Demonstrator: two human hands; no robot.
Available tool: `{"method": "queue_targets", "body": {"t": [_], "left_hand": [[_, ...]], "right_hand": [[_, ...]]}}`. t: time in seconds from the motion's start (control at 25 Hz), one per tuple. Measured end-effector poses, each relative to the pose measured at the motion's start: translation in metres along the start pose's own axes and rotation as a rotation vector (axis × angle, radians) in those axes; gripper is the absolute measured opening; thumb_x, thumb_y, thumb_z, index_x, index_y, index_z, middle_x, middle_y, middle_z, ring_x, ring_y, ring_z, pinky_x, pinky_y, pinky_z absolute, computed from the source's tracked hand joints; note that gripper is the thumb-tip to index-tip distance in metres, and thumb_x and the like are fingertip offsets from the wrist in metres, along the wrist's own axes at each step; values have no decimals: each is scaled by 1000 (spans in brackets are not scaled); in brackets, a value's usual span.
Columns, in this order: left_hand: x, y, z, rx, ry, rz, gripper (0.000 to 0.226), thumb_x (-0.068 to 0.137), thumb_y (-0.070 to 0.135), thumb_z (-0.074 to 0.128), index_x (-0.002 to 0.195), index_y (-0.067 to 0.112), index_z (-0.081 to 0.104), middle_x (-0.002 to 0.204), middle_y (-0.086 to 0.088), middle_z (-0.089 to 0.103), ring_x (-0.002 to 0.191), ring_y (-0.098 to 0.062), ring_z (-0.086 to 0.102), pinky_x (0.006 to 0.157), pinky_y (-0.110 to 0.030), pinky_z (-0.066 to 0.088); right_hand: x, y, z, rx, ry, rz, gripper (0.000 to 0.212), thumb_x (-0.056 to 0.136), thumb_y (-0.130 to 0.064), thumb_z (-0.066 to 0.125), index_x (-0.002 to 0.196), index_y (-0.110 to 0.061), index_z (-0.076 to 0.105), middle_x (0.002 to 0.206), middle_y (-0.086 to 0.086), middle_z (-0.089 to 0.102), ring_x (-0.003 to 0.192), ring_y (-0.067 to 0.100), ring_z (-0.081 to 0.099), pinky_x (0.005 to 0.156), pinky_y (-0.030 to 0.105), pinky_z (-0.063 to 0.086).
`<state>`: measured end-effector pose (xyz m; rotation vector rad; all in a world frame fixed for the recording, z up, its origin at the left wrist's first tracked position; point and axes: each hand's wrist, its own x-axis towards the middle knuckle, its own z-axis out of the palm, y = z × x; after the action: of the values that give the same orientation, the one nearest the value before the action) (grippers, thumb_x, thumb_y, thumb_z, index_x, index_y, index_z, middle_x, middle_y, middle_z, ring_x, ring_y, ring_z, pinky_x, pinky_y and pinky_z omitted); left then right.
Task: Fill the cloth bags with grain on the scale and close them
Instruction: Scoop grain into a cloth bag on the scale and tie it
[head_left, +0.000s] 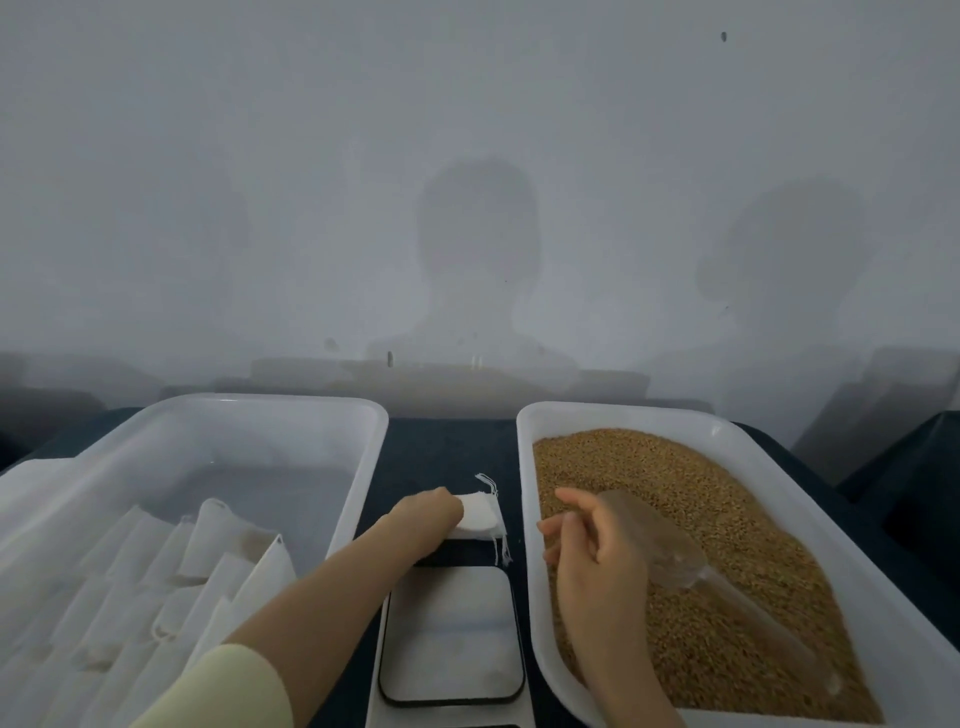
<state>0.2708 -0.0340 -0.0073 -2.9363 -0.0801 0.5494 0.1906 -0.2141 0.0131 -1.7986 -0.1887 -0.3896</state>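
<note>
White cloth bag (480, 514) pinched by left hand (431, 512); right hand (587, 545) apparently grips blurred clear scoop (670, 551) over grain (701, 493).

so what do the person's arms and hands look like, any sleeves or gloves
Both hands are bare: no gloves, rings or watch show on the left hand or the right hand. The left arm wears a pale cream-yellow sleeve that ends near the elbow, leaving the forearm uncovered. No sleeve shows on the right arm in this view.

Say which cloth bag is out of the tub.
The cloth bag the left hand holds by the scale; the other bags lie in the left tub.
</note>
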Motion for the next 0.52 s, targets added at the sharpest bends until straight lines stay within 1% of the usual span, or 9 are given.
{"method": "queue_targets", "body": {"t": [0.08,0.16,0.2,0.24,0.32,0.36,0.44,0.48,0.52], "left_hand": [[2,-4,-5,-53,50,-22,34,91,8,61,123,-1,54,122,-16,58,108,-31,60,90,-36,48],[2,-7,-6,-145,71,-59,35,86,21,70,113,1,60,110,-13,62,101,-29,63,80,-35,49],[1,-8,-4,-184,61,-61,36,85,26,71,109,1,62,105,-14,63,99,-29,63,79,-35,49],[1,-10,0,-216,48,-61,36,87,28,69,108,0,62,101,-14,63,98,-30,63,79,-35,49],[-2,-14,6,-253,63,-77,28,95,21,57,110,-2,59,100,-13,62,96,-29,62,82,-34,49],[-5,-17,6,-263,104,-88,23,96,13,51,112,-1,58,101,-12,61,96,-28,61,82,-33,49],[-15,-24,-2,-329,272,-111,19,95,2,43,107,2,58,105,-12,61,97,-27,62,80,-31,49],[-22,-28,-7,-404,385,-118,16,95,1,41,96,6,57,100,-11,62,93,-26,62,76,-29,48],[-32,-32,-11,-525,508,-115,18,96,3,41,82,10,52,87,-7,60,83,-22,60,68,-24,45]], "right_hand": [[0,0,1,-10,-9,-16,22,95,-10,48,98,-28,60,75,-8,66,69,3,62,67,30,53],[-1,0,0,3,-10,-20,22,95,-10,49,98,-28,60,75,-8,66,68,3,62,67,30,53],[-2,-1,-1,6,-10,-19,23,95,-10,48,97,-30,59,75,-8,66,68,3,62,66,29,52],[-2,-2,-2,5,-15,-16,24,95,-10,48,95,-32,58,75,-8,66,67,3,62,66,28,52],[-3,-2,-3,-6,-30,-13,27,95,-11,48,92,-37,56,76,-7,66,67,2,61,64,26,51],[-3,-2,-3,-14,-35,-14,27,95,-11,49,92,-37,55,76,-7,66,67,1,61,64,25,50],[-2,-2,-3,-25,-42,-9,24,95,-11,49,96,-33,57,77,-6,66,68,-1,61,63,21,48],[-2,-1,-3,-28,-46,-4,21,95,-11,49,99,-29,59,78,-6,66,69,-2,61,62,20,47],[-2,-1,-3,-31,-52,0,19,95,-11,50,102,-27,60,79,-7,66,70,-3,61,61,19,47]]}}
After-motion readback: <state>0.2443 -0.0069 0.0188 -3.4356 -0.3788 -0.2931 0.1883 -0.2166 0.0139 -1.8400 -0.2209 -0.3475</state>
